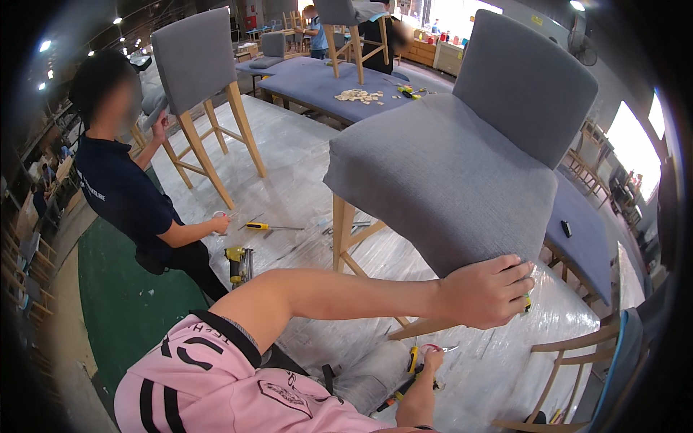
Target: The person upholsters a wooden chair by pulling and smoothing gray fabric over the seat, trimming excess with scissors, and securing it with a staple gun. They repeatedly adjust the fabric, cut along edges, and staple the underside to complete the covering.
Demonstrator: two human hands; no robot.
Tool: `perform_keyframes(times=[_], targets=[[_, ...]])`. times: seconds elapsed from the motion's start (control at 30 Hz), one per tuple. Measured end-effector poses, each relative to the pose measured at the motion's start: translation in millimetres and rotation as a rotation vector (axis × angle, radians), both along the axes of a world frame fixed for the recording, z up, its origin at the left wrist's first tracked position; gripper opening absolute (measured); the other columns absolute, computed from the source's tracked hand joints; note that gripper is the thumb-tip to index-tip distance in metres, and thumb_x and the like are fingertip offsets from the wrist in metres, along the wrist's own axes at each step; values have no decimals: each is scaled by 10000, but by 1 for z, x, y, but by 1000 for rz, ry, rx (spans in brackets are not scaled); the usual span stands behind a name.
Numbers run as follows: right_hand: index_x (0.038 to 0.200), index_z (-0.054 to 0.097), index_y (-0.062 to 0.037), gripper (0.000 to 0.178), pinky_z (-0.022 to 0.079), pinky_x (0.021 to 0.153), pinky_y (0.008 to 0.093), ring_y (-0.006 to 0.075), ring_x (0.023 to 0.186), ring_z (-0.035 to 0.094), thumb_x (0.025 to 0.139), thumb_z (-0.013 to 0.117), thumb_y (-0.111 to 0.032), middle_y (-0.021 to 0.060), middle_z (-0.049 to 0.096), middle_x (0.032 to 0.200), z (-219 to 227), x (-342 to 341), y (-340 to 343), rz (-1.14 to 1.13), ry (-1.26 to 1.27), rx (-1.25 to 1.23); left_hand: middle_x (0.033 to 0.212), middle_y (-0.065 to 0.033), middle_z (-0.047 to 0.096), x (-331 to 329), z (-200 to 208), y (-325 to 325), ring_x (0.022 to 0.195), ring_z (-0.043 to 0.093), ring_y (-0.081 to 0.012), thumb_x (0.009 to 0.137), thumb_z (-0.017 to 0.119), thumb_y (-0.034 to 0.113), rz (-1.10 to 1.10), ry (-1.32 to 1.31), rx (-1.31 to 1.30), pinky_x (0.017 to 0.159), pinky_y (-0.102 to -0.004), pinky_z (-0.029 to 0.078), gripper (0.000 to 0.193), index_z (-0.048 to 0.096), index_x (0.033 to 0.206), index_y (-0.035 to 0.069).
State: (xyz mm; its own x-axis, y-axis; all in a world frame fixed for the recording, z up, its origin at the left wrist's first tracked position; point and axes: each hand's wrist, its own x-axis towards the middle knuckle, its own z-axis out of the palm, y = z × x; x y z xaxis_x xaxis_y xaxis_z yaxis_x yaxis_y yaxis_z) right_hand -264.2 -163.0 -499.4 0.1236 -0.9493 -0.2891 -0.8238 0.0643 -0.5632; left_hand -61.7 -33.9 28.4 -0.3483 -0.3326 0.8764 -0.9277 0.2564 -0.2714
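Observation:
A tall grey upholstered bar stool (444, 166) with pale wooden legs stands before me. My left hand (487, 292) reaches across and grips the near right corner of its seat, the fingers bent over the edge. Lower down, my right hand (431, 361) is closed on small scissors (449, 349) with red-pink handles and the blades pointing right. Beside that hand lie yellow-and-black tools (412, 361), partly hidden by it, so I cannot make out their kind.
At left a co-worker (123, 173) handles another grey bar stool (193, 54). A nail gun (238, 263) and a yellow screwdriver (263, 226) lie on the plastic-covered table (303, 180). Behind, a blue-grey table (303, 83) bears small wooden pieces (357, 95). A wooden chair (577, 346) stands at right.

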Motion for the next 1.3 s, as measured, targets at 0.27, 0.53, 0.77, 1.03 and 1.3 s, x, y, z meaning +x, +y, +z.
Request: perform_keyframes(times=[0.27,0.53,0.77,1.03,1.3], targets=[[1368,581,-67,689,568,899,458,388,1061,705,771,800,-333,233,716,1165,-38,-8,-9,174,53,-124,1115,-108,715,-8,1,-7,1173,633,-294,799,675,286,10,38,-47,1027,-419,462,217,724,812,75],[1228,648,-94,331,463,473,290,112,590,581,975,691,-303,29,668,825,-14,-4,-7,-28,-493,183,1126,-113,708,-8,-5,-3,1173,629,-302,821,639,266,49,20,-21,1030,-415,456,222,736,823,66],[1430,396,-268,515,503,726,392,187,914,636,995,672,-279,32,657,1090,79,-25,58,-369,-1146,384,1226,-87,679,-8,-13,6,1246,582,-287,858,676,217,-156,214,37,1070,-439,425,148,714,877,75],[1516,398,-247,571,524,863,464,225,1081,585,1001,642,-218,42,580,1251,232,-53,156,-125,-1332,323,1371,-87,641,-55,-166,77,1352,526,-214,977,717,247,-885,1486,768,1087,-390,457,249,718,1131,51],[1351,514,-91,416,505,710,286,152,815,585,991,676,-223,14,592,972,258,-9,192,29,-1617,89,1532,-103,449,23,-146,52,1385,471,-218,940,771,277,-836,1613,650,1177,-355,359,749,382,1522,11]])
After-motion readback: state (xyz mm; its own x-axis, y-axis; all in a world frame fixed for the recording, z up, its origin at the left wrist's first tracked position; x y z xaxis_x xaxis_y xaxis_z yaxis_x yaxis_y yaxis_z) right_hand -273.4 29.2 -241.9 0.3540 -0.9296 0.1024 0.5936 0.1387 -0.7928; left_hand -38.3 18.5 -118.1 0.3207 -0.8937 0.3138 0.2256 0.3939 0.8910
